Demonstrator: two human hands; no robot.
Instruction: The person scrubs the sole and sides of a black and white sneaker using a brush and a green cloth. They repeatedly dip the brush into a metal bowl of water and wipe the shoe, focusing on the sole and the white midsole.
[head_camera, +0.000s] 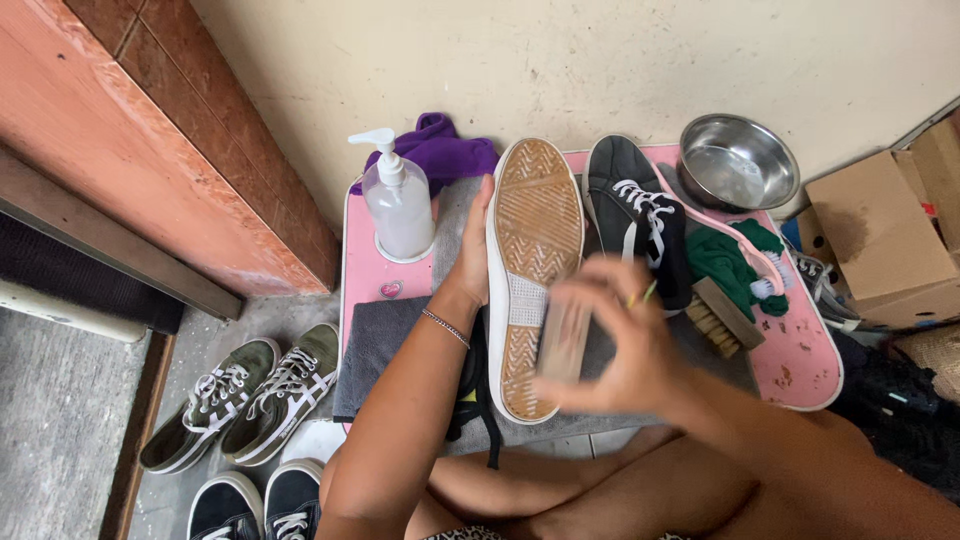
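Your left hand (472, 262) has its grip closed round the side of a dark shoe (533, 270), held sole-up over the grey towel (380, 345) at the middle of the pink bench (810, 365). Your right hand (625, 345), blurred, grips a brush (563, 340) pressed against the sole, at 5 o'clock from the soap pump bottle (398, 205). The second dark shoe (640, 215) stands just beside it at 2 o'clock, with a steel bowl (738, 160) beyond

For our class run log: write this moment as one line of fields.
left hand: holds shoe sole-up | right hand: blurred, brush on sole | nearby: pump bottle, steel bowl, second brush
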